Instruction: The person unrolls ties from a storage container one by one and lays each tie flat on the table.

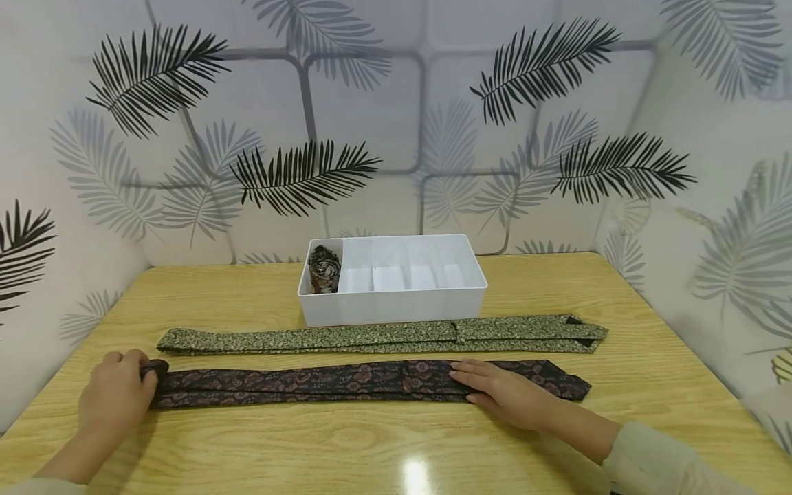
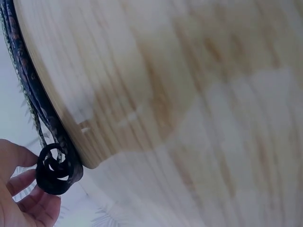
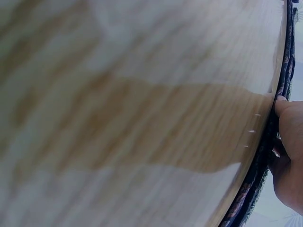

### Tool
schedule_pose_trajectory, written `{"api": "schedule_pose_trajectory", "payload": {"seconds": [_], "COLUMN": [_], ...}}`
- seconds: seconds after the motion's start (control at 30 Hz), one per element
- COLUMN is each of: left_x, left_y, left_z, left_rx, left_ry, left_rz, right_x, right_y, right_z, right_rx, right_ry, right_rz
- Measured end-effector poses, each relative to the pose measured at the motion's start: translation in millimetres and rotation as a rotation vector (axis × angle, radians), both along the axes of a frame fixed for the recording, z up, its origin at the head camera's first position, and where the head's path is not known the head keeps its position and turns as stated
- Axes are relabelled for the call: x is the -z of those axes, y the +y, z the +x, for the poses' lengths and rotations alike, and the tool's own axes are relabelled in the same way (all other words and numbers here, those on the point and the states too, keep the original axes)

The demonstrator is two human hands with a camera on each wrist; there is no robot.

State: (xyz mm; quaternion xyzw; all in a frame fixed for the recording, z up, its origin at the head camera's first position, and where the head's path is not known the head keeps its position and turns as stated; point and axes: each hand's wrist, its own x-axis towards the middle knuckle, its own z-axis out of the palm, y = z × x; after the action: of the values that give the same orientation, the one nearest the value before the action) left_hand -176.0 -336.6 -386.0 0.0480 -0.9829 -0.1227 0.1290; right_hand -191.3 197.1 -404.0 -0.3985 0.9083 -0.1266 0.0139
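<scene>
A dark necktie (image 1: 297, 386) with a reddish floral pattern lies folded lengthwise across the table, its pointed ends to the right. At its left end my left hand (image 1: 114, 395) grips a small coil of the tie; the left wrist view shows this coil (image 2: 57, 172) on edge, its loose spiral between thumb and fingers. My right hand (image 1: 510, 395) rests on the tie's right part, fingers extended across the fabric. Just behind it, a green patterned necktie (image 1: 371, 337) is laid out, also folded and roughly parallel.
A white divided box (image 1: 396, 308) stands at the back of the wooden table (image 1: 309, 447). Its leftmost compartment holds a rolled brown patterned necktie (image 1: 324, 269); the other compartments show bare white. Behind the table is a wall (image 1: 396, 124) with leaf prints.
</scene>
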Motion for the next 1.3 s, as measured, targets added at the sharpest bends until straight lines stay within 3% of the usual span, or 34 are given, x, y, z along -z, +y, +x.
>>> {"api": "schedule_pose_trajectory", "payload": {"seconds": [0.17,0.43,0.83,1.3], "left_x": [1.1,3.9,2.4,1.6], "left_y": [-4,-12,-13,-10], "left_z": [0.7,0.7,-1.0,-1.4], "left_rx": [-0.016,-0.025,-0.036,0.000], "left_ry": [0.012,-0.075,-0.093,-0.084], "left_rz": [-0.006,-0.013,-0.002,-0.011], "right_x": [1.0,0.5,-1.8,-0.6], "right_y": [0,2,16,32], "right_z": [-0.7,-0.8,-0.3,-0.4], "right_rx": [0.000,0.004,0.010,0.015], "right_ry": [-0.004,-0.007,-0.036,-0.019], "right_rz": [-0.001,-0.005,-0.012,-0.020]}}
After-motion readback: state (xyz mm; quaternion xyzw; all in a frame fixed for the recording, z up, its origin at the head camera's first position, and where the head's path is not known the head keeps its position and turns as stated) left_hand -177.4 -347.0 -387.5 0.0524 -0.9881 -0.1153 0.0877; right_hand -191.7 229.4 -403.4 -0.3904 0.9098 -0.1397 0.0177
